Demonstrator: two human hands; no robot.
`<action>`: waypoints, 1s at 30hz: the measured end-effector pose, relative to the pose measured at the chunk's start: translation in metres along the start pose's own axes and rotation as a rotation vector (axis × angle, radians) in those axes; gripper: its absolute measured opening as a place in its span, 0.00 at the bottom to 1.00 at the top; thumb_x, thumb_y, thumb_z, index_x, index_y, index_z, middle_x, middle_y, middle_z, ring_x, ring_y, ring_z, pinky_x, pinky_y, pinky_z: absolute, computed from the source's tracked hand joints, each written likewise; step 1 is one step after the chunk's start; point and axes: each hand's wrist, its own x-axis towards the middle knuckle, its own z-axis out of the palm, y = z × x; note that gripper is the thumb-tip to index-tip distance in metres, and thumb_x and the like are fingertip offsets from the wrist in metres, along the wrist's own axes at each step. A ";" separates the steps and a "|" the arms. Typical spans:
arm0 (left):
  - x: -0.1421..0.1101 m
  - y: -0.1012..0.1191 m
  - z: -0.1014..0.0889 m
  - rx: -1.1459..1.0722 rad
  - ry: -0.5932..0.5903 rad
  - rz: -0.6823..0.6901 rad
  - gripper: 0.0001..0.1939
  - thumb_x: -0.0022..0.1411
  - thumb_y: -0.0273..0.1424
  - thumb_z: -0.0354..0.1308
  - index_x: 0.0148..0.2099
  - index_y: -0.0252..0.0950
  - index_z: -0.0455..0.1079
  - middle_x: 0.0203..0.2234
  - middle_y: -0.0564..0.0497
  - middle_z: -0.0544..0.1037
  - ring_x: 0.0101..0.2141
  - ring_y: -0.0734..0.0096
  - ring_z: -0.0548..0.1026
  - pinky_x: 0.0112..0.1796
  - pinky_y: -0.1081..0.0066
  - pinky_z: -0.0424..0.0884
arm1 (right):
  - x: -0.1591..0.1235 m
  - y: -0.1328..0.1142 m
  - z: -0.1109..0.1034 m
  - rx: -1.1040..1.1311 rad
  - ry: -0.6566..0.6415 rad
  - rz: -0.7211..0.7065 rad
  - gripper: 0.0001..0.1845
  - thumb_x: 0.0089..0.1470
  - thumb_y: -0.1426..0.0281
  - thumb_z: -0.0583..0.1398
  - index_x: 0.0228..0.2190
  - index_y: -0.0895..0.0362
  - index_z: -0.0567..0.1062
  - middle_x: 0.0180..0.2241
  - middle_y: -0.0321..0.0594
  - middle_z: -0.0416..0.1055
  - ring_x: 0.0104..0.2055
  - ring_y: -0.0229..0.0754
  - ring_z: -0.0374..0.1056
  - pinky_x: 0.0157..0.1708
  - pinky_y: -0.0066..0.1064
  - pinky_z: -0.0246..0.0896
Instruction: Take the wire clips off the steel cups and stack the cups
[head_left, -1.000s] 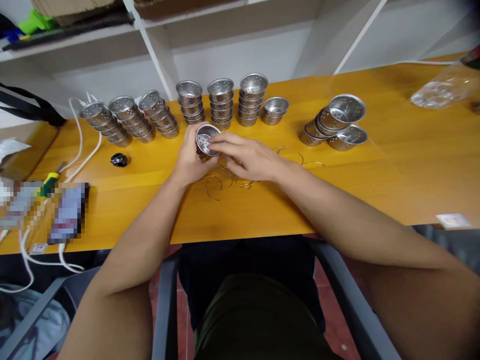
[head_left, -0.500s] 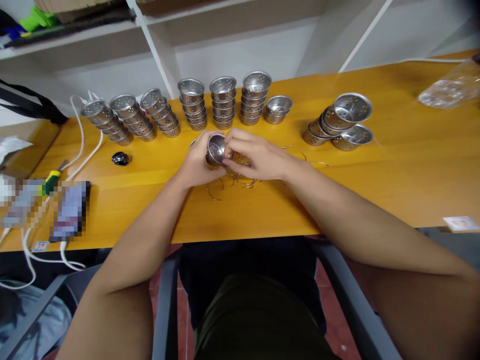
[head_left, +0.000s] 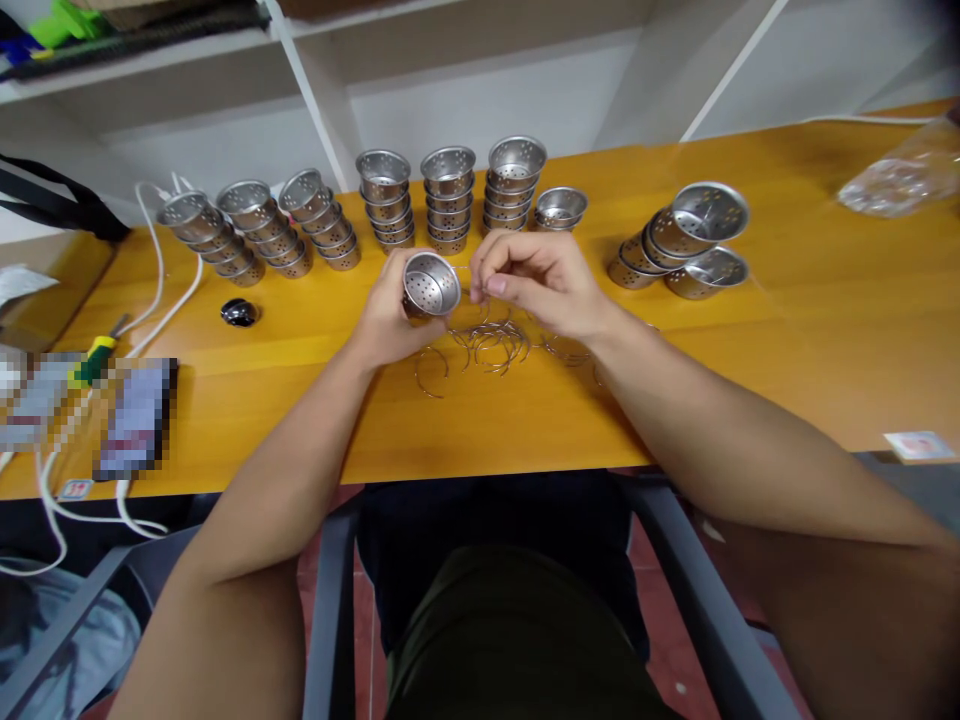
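Note:
My left hand (head_left: 386, 318) is wrapped around a small perforated metal cup (head_left: 432, 284), its mouth tilted up toward me. Just right of the cup, my right hand (head_left: 536, 280) is closed in a pinch. A thin piece of wire (head_left: 462, 268) shows at its fingertips, mostly hidden by the fingers. Below both hands, a loose pile of curved copper-coloured wires (head_left: 501, 345) lies on the table, and a single curved wire (head_left: 431, 372) rests to its left.
Several stacks of perforated cups (head_left: 386, 205) line the back of the wooden table (head_left: 480, 430). More cups (head_left: 690, 235) lean together at the right. A black round object (head_left: 240, 313), a phone (head_left: 139, 415) and a screwdriver (head_left: 96, 360) are at the left. A clear plastic bag (head_left: 892, 180) lies far right.
My right hand has drawn away from the cup's rim toward the right. The cup in my left hand has tipped so more of its inside shows, and the wire pile is less covered.

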 end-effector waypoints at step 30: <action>-0.003 -0.040 -0.008 0.074 0.151 -0.130 0.51 0.80 0.73 0.66 0.85 0.45 0.62 0.83 0.38 0.74 0.81 0.37 0.75 0.82 0.25 0.71 | -0.022 0.107 -0.085 -0.733 0.595 0.118 0.30 0.80 0.42 0.66 0.75 0.33 0.81 0.70 0.50 0.78 0.79 0.76 0.63 0.78 0.75 0.65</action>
